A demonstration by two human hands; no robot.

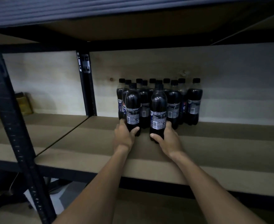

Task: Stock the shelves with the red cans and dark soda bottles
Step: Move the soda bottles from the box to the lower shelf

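Head view. A dark plastic soda bottle, upright on the brown shelf board, is gripped by the left hand; at its 3 o'clock the right hand grips a twin bottle. Stocked bottle rows stand at 12 o'clock. No red cans visible; those seemingly remain.

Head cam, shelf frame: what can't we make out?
All head view:
- back bottles: front rows hide them; count unclear.
- labels: text too small, blurred.
- left bottle and right bottle bases: left hand and right hand cover them; resting or lifted, unclear.
- yellow thing, far left: dim, cut by the post.
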